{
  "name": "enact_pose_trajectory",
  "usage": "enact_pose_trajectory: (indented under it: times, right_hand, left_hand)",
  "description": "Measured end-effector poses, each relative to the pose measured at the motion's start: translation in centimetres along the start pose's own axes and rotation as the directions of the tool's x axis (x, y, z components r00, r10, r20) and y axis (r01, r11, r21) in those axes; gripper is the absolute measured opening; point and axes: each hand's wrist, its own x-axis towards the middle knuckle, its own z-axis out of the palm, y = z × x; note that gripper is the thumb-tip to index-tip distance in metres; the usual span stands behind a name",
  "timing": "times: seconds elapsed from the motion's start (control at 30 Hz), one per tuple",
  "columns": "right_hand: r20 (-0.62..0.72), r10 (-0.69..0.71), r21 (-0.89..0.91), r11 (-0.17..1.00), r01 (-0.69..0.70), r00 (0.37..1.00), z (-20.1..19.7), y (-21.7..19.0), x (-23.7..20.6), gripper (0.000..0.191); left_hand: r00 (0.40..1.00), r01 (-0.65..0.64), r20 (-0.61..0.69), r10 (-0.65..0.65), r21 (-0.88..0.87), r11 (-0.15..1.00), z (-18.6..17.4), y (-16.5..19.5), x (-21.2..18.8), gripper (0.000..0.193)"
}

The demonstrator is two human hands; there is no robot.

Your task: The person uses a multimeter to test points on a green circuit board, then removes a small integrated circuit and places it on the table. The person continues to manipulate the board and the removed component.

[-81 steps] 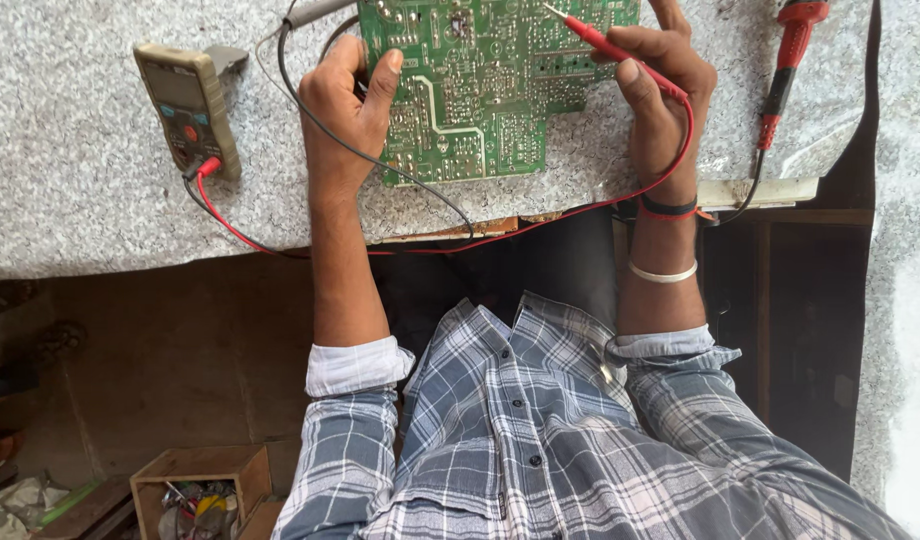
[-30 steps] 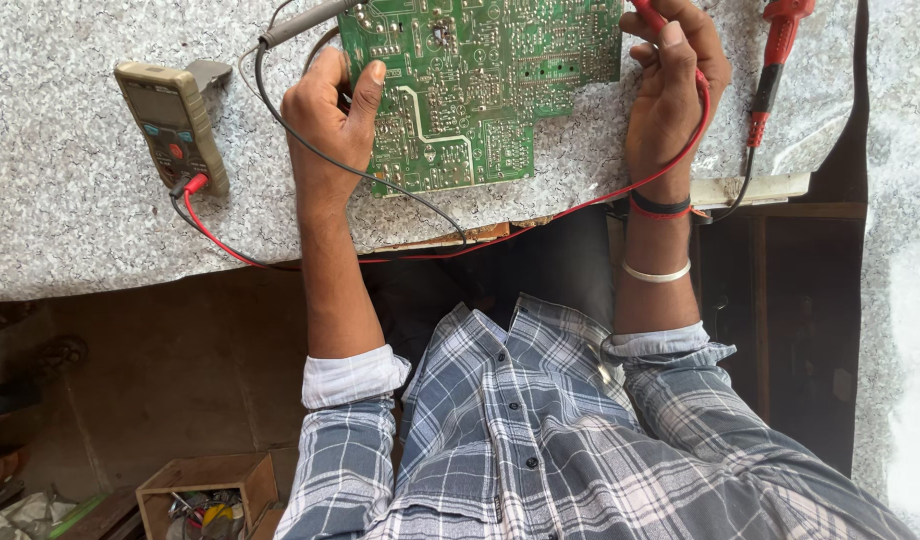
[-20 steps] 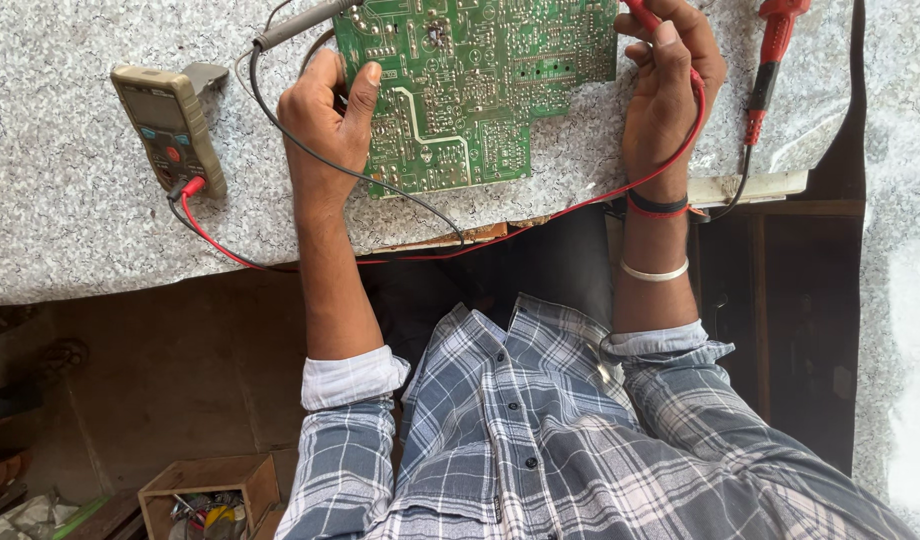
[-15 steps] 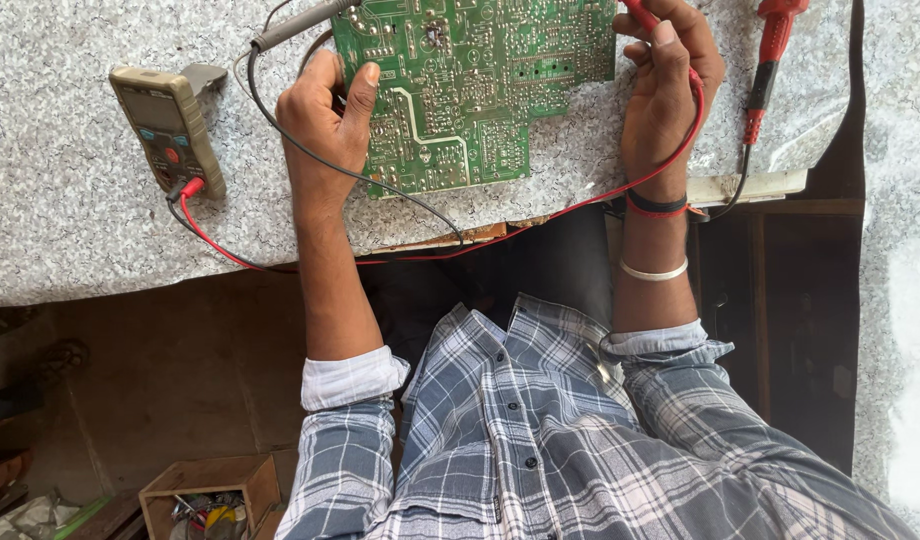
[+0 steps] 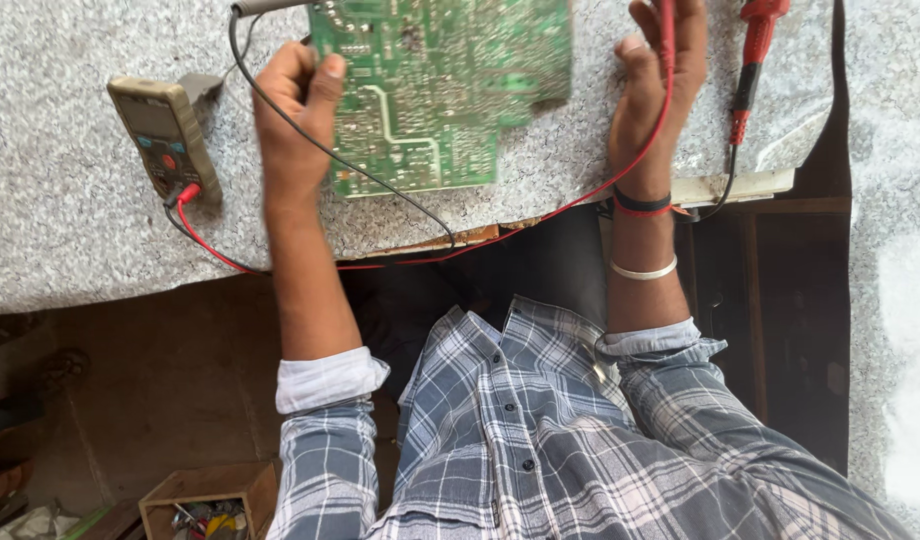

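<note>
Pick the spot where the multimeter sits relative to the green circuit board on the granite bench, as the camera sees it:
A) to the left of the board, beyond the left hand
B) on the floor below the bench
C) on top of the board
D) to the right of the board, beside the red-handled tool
A: the multimeter lies on the granite bench left of the green circuit board, with the left hand between them.

Both forearms reach toward twelve o'clock, sleeves rolled to the elbows. The left hand (image 5: 295, 120) sits at eleven o'clock, fingers curled, thumb pressed forward. The right hand (image 5: 660, 85) at one o'clock has loosely bent fingers, bands circling its wrist.
</note>
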Motion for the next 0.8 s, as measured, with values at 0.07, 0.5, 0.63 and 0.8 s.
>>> enact_pose_trajectory:
  times: [0.07, 0.5, 0.63, 0.8]
  right_hand:
    - [0.024, -0.011, -0.239, 0.971, 0.017, 1.000, 0.2, -0.3, 0.0, 0.049]
    - [0.345, -0.088, -0.553, 0.785, 0.279, 0.934, 3.2, -3.7, 0.3, 0.045]
    - [0.236, -0.003, -0.346, 0.934, 0.087, 0.972, 2.8, -3.2, 0.7, 0.028]
    - [0.276, 0.098, -0.446, 0.894, 0.037, 0.956, 0.7, -2.1, 1.8, 0.018]
  left_hand:
    - [0.999, 0.035, 0.030, -0.033, -0.073, 0.997, -1.1, -0.3, 0.4, 0.037]
    - [0.998, 0.033, 0.054, -0.020, -0.244, 0.969, -4.4, -3.6, 1.9, 0.038]
    - [0.999, 0.038, 0.027, -0.033, -0.206, 0.978, -3.9, -3.0, 1.2, 0.039]
    - [1.000, 0.026, 0.019, -0.023, -0.185, 0.982, -3.6, -2.3, 1.2, 0.040]
